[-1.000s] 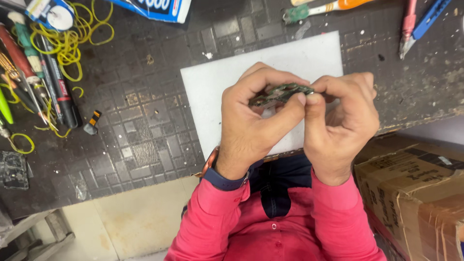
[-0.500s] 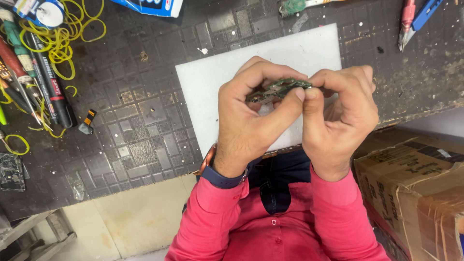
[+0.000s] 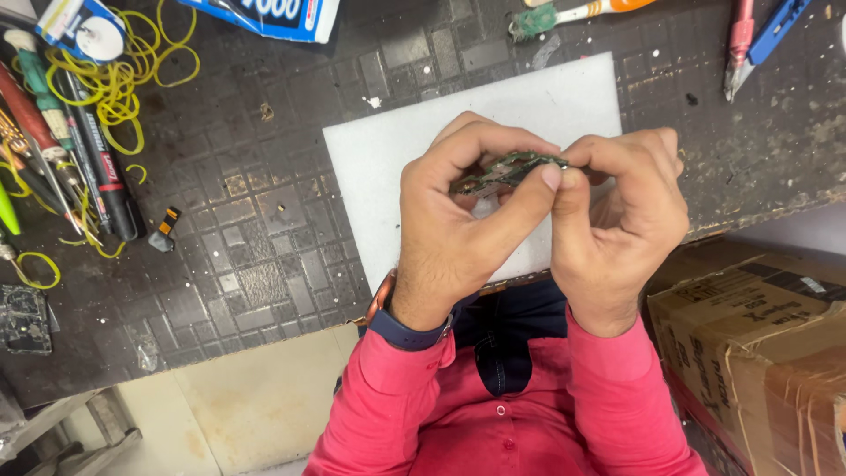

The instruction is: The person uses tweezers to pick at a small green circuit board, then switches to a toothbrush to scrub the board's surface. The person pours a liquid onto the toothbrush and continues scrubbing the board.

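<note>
Above the white mat (image 3: 397,167) on the dark tabletop (image 3: 264,238), I am holding a small green circuit board (image 3: 502,172) up between both hands, a little clear of the mat. My left hand (image 3: 458,229) is pinching its near side, thumb stretching across to the right end, the fingers (image 3: 493,141) curling over the top. My right hand (image 3: 621,220) is gripping the board's right end with thumb and forefinger pressing tight, the other fingers tucking in behind. The board is tilting slightly, its left end lower. Off to my left, yellow rubber bands (image 3: 106,84) are lying tangled among markers (image 3: 101,172) and other tools. A blue cutter (image 3: 771,35) is resting at the far right, and a cardboard box (image 3: 758,344) is sitting below the tabletop edge beside my right sleeve.
</note>
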